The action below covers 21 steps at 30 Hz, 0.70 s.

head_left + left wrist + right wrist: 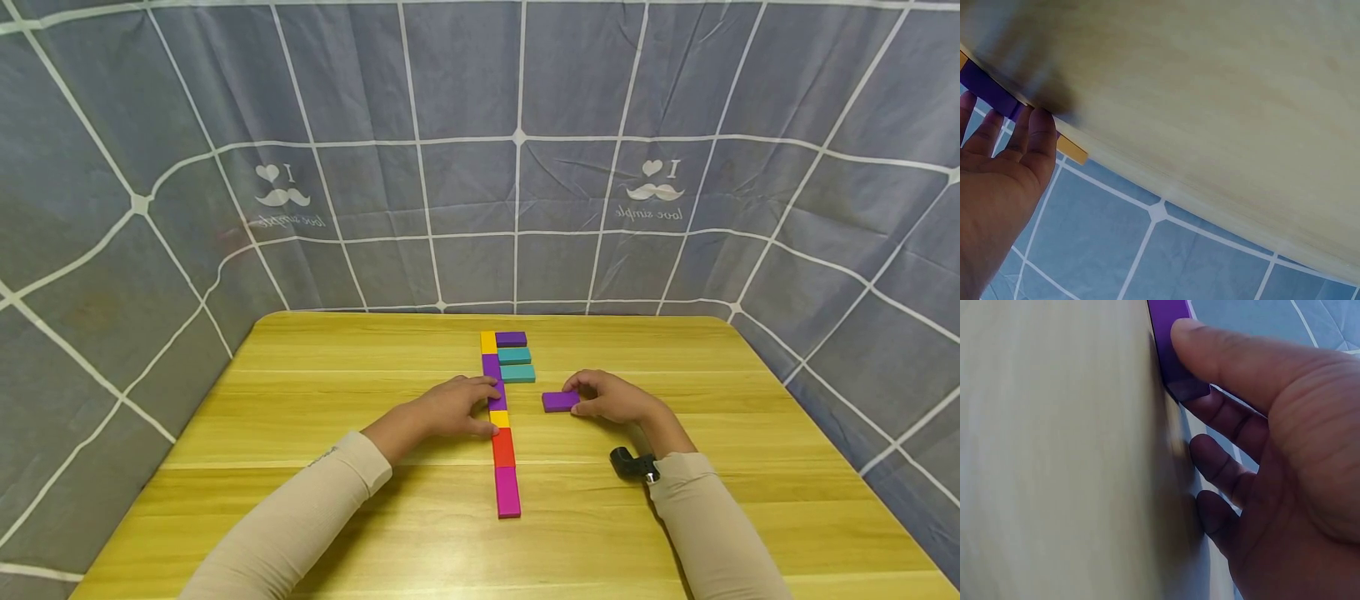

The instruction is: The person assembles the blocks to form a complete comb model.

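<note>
My right hand [617, 397] pinches a purple block [557, 402] by its right end, thumb on the near side and fingers on the far side. The same block [1175, 353] shows in the right wrist view, the thumb against its face. My left hand [453, 407] touches the upright row with its fingertips on a purple piece [491, 367]; its thumb lies by the seam between a yellow block [499, 419] and a red block [503, 448]. In the left wrist view the fingers [1041, 134] reach onto the purple part of the row.
A magenta block [507, 492] forms the row's near end, a yellow block [488, 342] its far end. Branching right from the row are a dark purple block [511, 339] and two teal blocks [516, 365]. A black device [632, 464] is strapped at my right wrist.
</note>
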Motion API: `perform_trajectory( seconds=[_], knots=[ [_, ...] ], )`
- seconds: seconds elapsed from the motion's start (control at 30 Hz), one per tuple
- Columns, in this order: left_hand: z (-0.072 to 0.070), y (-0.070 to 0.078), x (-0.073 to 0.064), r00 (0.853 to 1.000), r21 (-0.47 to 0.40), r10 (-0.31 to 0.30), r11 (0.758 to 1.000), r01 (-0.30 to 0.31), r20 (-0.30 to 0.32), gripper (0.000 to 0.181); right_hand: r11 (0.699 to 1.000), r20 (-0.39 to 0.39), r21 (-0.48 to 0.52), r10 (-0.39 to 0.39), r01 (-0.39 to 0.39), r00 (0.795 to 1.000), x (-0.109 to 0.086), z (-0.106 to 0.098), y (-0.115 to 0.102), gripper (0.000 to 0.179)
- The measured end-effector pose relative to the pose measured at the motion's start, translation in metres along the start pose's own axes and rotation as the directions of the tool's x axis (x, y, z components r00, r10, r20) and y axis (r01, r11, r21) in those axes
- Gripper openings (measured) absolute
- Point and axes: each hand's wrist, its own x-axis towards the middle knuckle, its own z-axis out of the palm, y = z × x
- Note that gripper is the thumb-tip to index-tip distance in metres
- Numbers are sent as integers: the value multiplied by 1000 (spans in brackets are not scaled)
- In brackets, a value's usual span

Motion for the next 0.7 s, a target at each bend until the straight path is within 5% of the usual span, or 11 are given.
perform_trajectory(
  seconds=[0.7],
  knots=[
    [1, -1, 0, 1000, -2, 1, 1000, -1, 0, 64, 999, -119, -39, 11, -16, 993, 14, 14, -7, 23]
  ],
)
